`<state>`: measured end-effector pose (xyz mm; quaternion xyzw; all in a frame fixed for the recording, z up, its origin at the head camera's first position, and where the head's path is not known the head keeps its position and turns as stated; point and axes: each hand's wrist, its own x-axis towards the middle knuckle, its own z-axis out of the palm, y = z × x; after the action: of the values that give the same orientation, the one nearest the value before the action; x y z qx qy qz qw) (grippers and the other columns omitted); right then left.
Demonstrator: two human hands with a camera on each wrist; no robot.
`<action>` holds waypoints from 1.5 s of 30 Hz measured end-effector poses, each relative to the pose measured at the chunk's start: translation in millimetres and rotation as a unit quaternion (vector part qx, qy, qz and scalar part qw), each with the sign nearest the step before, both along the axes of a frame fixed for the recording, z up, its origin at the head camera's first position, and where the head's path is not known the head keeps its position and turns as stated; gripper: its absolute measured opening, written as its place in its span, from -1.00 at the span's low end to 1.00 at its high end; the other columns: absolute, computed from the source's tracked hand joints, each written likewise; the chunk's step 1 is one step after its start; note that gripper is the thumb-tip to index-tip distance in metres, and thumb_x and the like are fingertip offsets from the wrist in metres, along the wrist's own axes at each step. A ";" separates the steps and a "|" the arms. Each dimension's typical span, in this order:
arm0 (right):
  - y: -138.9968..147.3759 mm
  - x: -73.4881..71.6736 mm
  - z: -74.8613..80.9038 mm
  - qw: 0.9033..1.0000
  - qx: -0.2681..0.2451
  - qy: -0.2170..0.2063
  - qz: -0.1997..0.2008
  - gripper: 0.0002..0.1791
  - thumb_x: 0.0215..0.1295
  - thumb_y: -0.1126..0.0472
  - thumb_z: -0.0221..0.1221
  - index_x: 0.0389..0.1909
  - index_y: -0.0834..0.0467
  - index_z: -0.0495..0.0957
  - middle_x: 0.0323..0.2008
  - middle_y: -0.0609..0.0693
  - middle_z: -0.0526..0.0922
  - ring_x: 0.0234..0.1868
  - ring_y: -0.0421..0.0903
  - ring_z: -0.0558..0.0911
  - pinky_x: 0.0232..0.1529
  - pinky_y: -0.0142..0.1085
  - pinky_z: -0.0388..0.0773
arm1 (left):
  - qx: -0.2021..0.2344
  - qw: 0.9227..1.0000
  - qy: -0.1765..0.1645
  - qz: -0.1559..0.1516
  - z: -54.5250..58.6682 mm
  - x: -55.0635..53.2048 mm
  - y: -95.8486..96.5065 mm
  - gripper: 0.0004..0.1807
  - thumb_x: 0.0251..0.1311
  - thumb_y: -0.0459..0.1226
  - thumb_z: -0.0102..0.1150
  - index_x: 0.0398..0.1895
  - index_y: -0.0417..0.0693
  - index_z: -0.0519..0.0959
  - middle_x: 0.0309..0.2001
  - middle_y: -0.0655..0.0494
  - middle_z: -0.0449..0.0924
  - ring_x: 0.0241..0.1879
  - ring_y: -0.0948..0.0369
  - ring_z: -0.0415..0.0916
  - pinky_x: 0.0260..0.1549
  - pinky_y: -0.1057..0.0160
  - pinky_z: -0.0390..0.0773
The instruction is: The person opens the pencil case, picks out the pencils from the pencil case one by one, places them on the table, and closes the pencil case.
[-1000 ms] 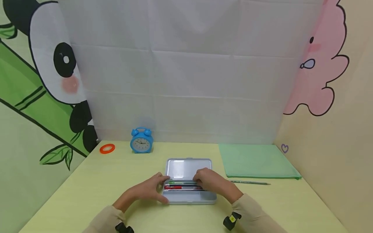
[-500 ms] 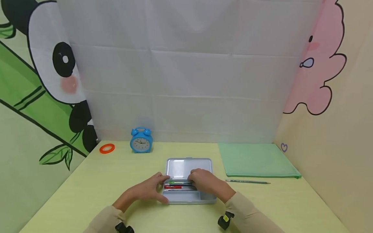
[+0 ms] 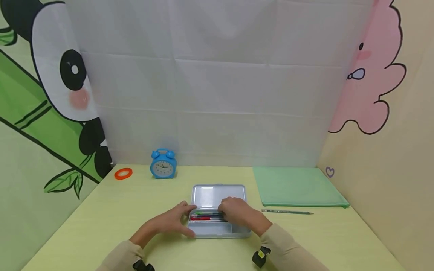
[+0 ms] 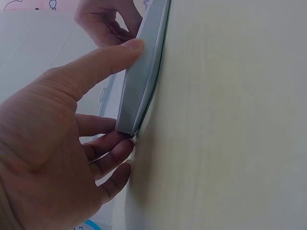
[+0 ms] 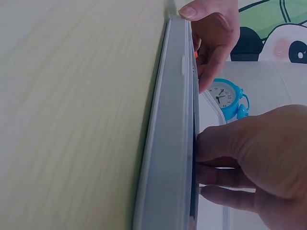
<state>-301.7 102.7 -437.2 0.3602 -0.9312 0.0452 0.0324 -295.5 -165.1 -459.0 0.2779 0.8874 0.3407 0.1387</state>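
Note:
A silver pencil case [image 3: 207, 230] lies on the table with its lid [image 3: 205, 196] folded back. Several pens lie lengthwise in it, among them a red one [image 3: 200, 218] and one with a green part [image 3: 200, 213]. My left hand [image 3: 171, 219] grips the case's left end, thumb on the front wall [image 4: 141, 72] and fingers around the side. The right hand [image 3: 239, 212] reaches down into the case, fingers bent, and seems to pinch a pen at its right part; the case wall hides those fingertips in the right wrist view.
A pencil [image 3: 287, 212] lies right of the case, in front of a folded green cloth or mat [image 3: 301, 188]. At the back left stand a blue alarm clock [image 3: 163, 168] and an orange ring [image 3: 123, 173]. A white sheet [image 3: 217, 94] hangs behind the table.
My right hand has shifted slightly left along the pens, baring more of the case's right compartment and the pencil's end. The left hand stays on the case's left end.

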 end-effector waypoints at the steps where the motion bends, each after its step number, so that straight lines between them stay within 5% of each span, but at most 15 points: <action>1: 0.0 -0.2 -0.1 1.000 0.001 0.001 0.001 -0.89 0.30 0.29 0.29 -0.25 0.10 0.78 -0.41 -0.17 0.63 -0.43 -0.27 0.46 -0.28 -0.39 0.52 | 0.000 1.000 0.000 0.000 0.2 0.3 0.1 -0.02 -0.04 -0.01 0.56 0.41 -0.24 0.34 -0.02 0.10 0.33 0.08 0.09 0.29 0.10 -0.04 0.37; 8: 0.3 -1.6 -0.2 1.000 0.002 -0.014 0.012 -0.74 0.27 0.31 0.32 -0.07 0.00 0.78 -0.32 -0.15 0.65 -0.38 -0.29 0.46 -0.24 -0.41 0.51 | -0.004 1.000 0.001 0.000 -0.9 -1.5 -0.3 -0.02 -0.04 0.00 0.56 0.41 -0.24 0.34 -0.02 0.11 0.33 0.07 0.10 0.30 0.11 -0.05 0.37; 18: -0.7 -1.0 1.2 0.999 0.021 0.028 0.042 -0.66 0.23 0.28 0.38 -0.01 -0.11 0.76 -0.39 -0.16 0.60 -0.47 -0.28 0.38 -0.42 -0.49 0.38 | -0.002 1.000 0.000 0.000 -2.3 -2.3 -0.6 -0.02 -0.04 0.01 0.56 0.41 -0.22 0.34 -0.02 0.11 0.33 0.07 0.10 0.31 0.09 -0.05 0.38; 28: 4.3 6.3 17.4 0.998 0.007 0.041 0.045 -0.64 0.21 0.31 0.37 0.01 -0.08 0.75 -0.40 -0.15 0.59 -0.50 -0.27 0.38 -0.43 -0.48 0.37 | 0.001 1.000 -0.002 -0.001 -1.4 -1.9 -0.7 -0.03 -0.03 0.00 0.55 0.41 -0.23 0.34 -0.01 0.10 0.33 0.07 0.10 0.31 0.12 -0.07 0.36; 45: 65.7 9.6 19.9 0.995 -0.080 0.046 0.032 -0.68 0.19 0.45 0.27 -0.07 0.14 0.77 -0.36 -0.06 0.59 -0.45 -0.24 0.45 -0.46 -0.44 0.36 | -0.008 1.000 0.007 0.001 -1.5 -1.6 -0.3 -0.01 -0.03 0.02 0.55 0.42 -0.25 0.33 -0.01 0.10 0.32 0.07 0.11 0.29 0.09 0.00 0.38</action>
<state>-292.1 168.4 -417.3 0.3873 -0.9104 0.1039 0.1020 -297.0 -165.3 -460.6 0.2783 0.8913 0.3316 0.1347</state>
